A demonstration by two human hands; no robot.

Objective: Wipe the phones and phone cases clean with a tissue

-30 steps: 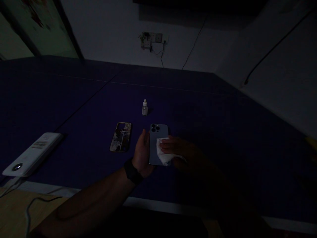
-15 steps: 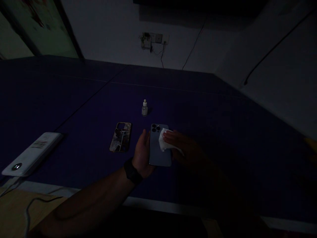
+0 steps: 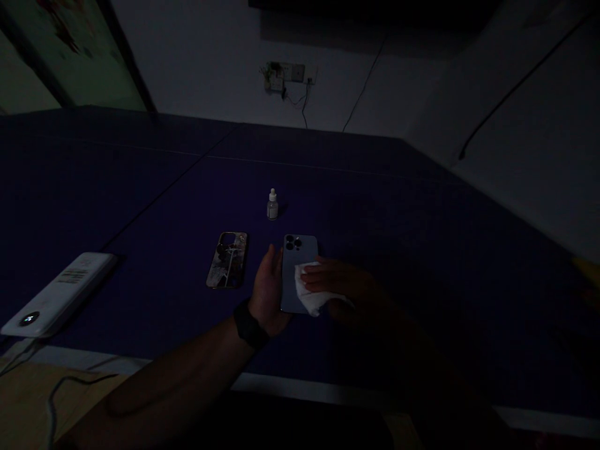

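My left hand [image 3: 268, 289] holds a pale blue smartphone [image 3: 289, 275], its back and camera lenses facing up. The thumb lies along the phone's left edge, and the other fingers are hidden beneath it. Against the lower right of the phone's back, my right hand [image 3: 344, 284] presses a white tissue [image 3: 310, 299], gripped under its fingers. A patterned phone case [image 3: 228, 261] lies left of the phone on the dark blue tabletop. Beyond the phone stands a small dropper bottle [image 3: 272, 209] with a white cap.
A white power bank [image 3: 60, 292] with a lit round display lies at the left, a cable [image 3: 52, 400] near it. The dark blue table [image 3: 375, 206] reaches back to a wall with sockets [image 3: 287, 73] and hanging wires. The room is dim.
My right hand has slid the tissue down the phone's back, from beside the cameras toward the lower end. My left hand keeps its hold on the phone.
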